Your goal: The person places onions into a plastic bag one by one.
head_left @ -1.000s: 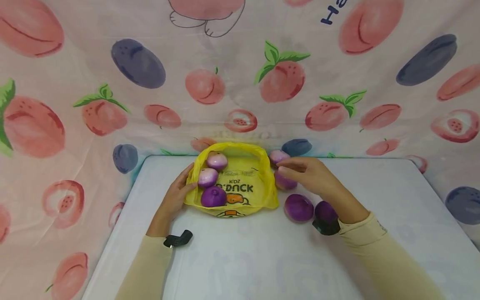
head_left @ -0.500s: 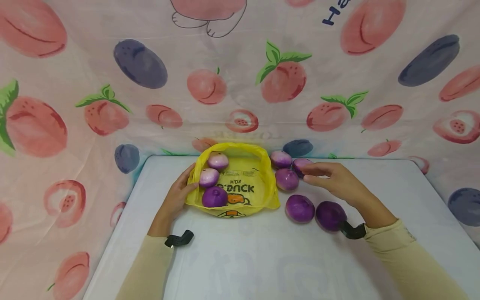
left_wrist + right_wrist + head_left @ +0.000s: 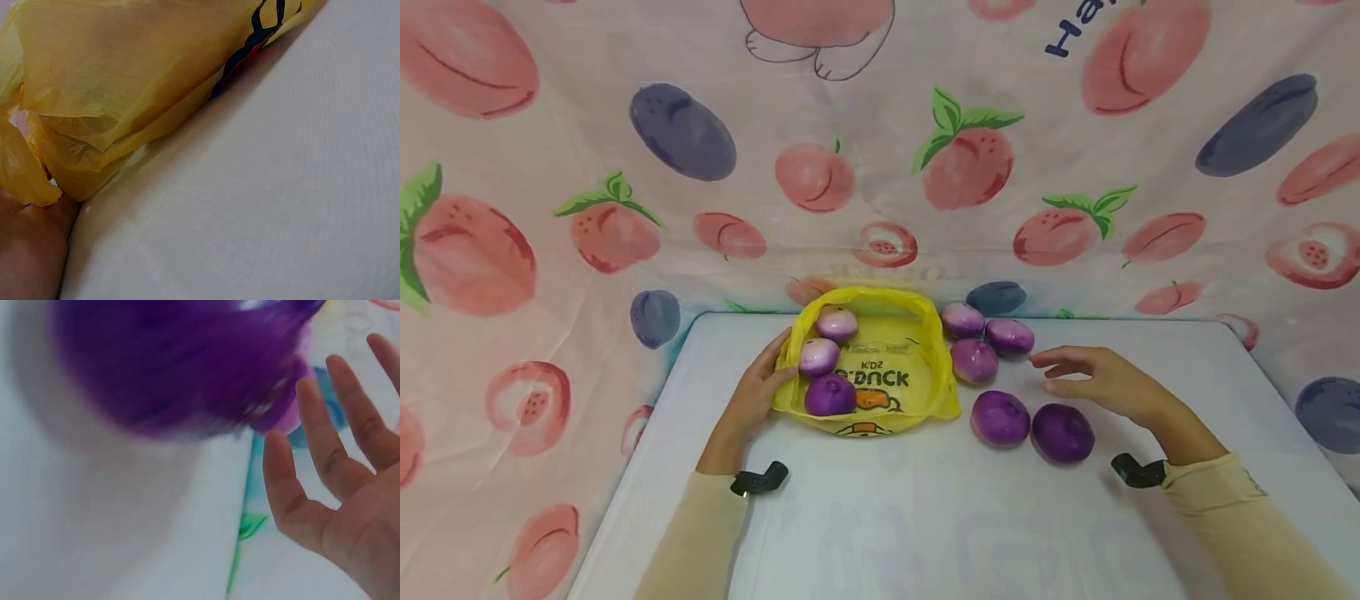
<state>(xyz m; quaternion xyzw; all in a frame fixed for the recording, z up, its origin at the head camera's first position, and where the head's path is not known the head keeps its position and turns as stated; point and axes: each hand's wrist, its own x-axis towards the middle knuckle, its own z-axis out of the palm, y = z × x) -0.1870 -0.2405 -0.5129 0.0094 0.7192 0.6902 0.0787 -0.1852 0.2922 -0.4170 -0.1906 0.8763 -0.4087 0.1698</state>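
A yellow plastic bag [image 3: 895,354] stands with its mouth open towards me, and three purple onions [image 3: 830,395] sit inside along its left side. My left hand [image 3: 751,398] grips the bag's left edge, thumb at the rim and fingers behind it. In the left wrist view the bag [image 3: 125,75] covers most of that hand [image 3: 31,244]. To the right of the bag lie several more onions [image 3: 1001,418]. My right hand [image 3: 1108,382] hovers right of them, fingers spread and nothing in it. The right wrist view has a dark purple onion [image 3: 181,362] near these fingers [image 3: 331,444], apart from them.
A white-covered table [image 3: 880,517] bears everything. Behind it hangs a fruit-printed cloth [image 3: 880,125], close to the back onions. One paler onion [image 3: 962,320] lies close beside the bag's right side.
My right hand has drawn back to the right, away from the onions by the bag. An onion near the back, earlier hidden by it, now shows fully. My left hand stays on the bag.
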